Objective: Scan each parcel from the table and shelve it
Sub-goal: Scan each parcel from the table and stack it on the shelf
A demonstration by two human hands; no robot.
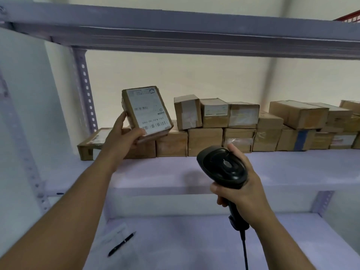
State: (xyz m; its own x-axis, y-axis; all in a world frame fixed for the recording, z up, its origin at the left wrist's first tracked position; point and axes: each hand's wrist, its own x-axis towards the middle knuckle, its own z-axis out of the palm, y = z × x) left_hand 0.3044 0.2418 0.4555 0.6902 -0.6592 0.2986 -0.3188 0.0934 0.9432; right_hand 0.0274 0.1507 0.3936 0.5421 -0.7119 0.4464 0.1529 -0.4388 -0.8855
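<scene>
Nearest, a slim black pen point(121, 244) lay at the left, and right of it the right hand point(245, 190) was curled round the handle of a black corded barcode scanner point(224, 166). Farther left, the left hand point(124, 137) gripped a flat brown cardboard parcel with a white label point(148, 112), tilted above the pale purple shelf point(292, 168). Stacked brown cardboard boxes point(204, 141) lined its far edge.

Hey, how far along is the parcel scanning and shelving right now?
Done: a two-high row of boxes already lines the shelf. In hand: the left hand holds a labelled parcel, tilted, over the row's left end; the right hand grips the scanner. Left: setting this parcel down. Whether it's scanned, or how many remain, isn't visible.
</scene>
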